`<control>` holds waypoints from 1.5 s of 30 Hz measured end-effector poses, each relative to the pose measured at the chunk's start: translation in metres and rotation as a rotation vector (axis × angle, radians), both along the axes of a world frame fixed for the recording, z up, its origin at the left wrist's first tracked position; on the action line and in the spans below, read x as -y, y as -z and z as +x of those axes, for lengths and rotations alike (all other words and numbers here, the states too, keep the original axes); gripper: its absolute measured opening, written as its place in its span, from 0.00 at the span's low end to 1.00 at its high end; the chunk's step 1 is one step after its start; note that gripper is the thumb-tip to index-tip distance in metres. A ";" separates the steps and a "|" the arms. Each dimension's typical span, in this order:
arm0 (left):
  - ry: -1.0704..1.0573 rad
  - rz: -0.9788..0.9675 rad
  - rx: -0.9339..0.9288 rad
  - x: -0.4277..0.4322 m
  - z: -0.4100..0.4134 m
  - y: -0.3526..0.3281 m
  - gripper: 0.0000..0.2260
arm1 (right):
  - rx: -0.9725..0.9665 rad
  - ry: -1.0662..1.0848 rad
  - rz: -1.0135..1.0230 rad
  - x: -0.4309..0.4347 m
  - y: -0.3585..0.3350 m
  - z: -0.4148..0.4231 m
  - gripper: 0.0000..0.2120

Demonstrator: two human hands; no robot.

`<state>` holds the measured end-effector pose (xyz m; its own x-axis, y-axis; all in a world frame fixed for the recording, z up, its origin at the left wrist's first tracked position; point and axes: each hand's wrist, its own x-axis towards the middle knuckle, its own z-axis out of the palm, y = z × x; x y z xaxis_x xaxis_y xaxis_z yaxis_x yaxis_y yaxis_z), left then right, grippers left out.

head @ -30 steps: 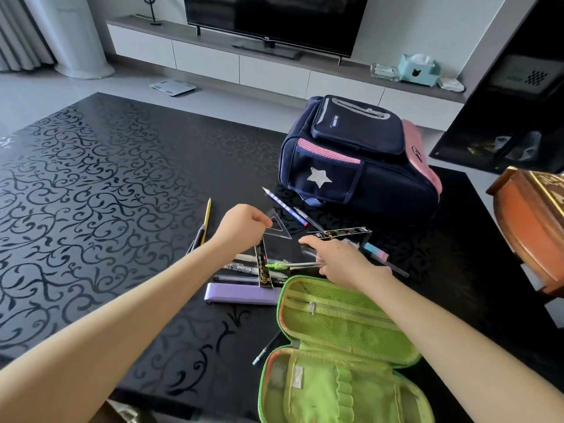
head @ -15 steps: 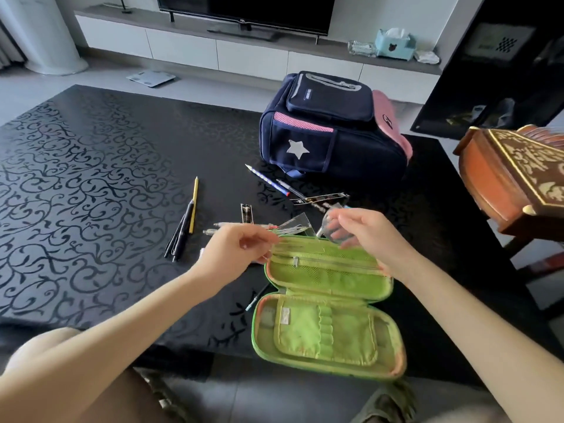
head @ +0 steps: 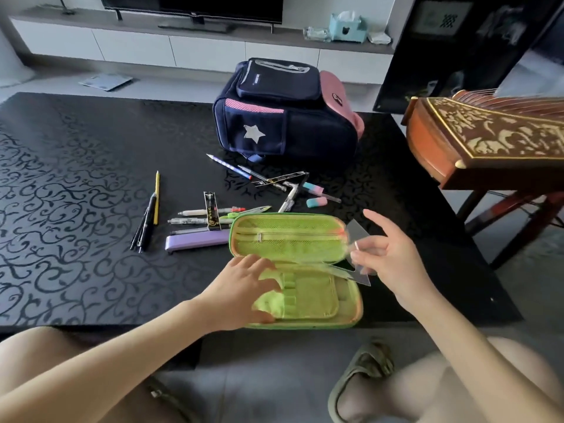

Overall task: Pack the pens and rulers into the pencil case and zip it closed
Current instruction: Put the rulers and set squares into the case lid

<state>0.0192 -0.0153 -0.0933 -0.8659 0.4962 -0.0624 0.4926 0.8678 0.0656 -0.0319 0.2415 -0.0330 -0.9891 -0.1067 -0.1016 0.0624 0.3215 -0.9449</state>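
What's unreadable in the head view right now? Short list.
- Left hand: covers the left end of the pencil case, so what lies under it is hidden.
- Clear set square in the right hand: motion-blurred and see-through, its markings and the exact grip cannot be made out.
- Pens: overlapped by a dark ruler, labels too small.

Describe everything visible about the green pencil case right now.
The pencil case lies fully open at the table's near edge. It looks like fabric, lime green inside, with a zipped mesh pocket in the far half and pen loops in the near half. The left hand presses on the near half; the right hand holds clear set squares over its right end.
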 end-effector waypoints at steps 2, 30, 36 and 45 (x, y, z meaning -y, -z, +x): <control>0.029 -0.065 0.044 -0.001 -0.004 0.002 0.24 | 0.040 0.011 -0.017 -0.009 0.003 0.004 0.31; -0.394 0.480 0.186 0.003 -0.042 -0.030 0.19 | -0.068 -0.373 0.523 0.039 0.052 0.026 0.16; -0.366 0.486 0.207 0.007 -0.036 -0.029 0.11 | -0.564 -0.392 0.840 0.034 0.050 0.028 0.09; -0.141 0.247 0.474 0.019 -0.012 -0.029 0.10 | -0.629 -0.138 0.528 0.040 0.006 -0.005 0.07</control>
